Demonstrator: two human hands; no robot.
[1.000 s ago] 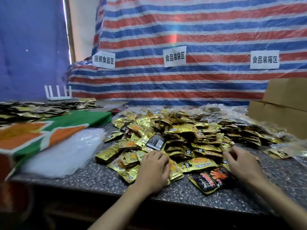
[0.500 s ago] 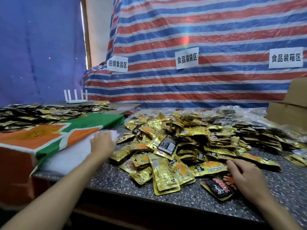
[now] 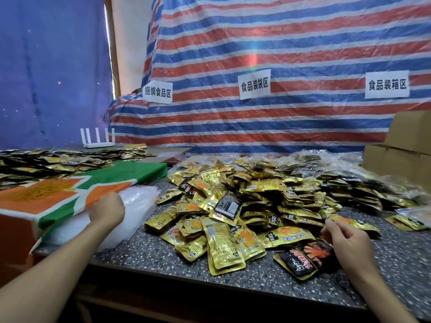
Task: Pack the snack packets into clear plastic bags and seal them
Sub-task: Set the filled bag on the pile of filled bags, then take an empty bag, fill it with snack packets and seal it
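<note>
A big heap of gold snack packets (image 3: 247,206) covers the speckled counter (image 3: 256,278). A thick stack of clear plastic bags (image 3: 137,203) lies at its left, partly under a green and orange cloth (image 3: 70,194). My left hand (image 3: 107,211) is on the stack's top, fingers curled down onto the top bag; its fingertips are hidden. My right hand (image 3: 344,238) hovers at the heap's front right, fingers loosely curled and holding nothing, just above a black and red packet (image 3: 300,261).
More packets lie on the cloth-covered surface at far left (image 3: 46,160), beside a white router (image 3: 98,139). Filled clear bags (image 3: 363,180) sit at back right in front of cardboard boxes (image 3: 405,145). A striped tarp with paper signs hangs behind.
My left hand left the packet heap and moved left onto the clear bag stack, where it now stays. My right hand has stayed by the black and red packet.
</note>
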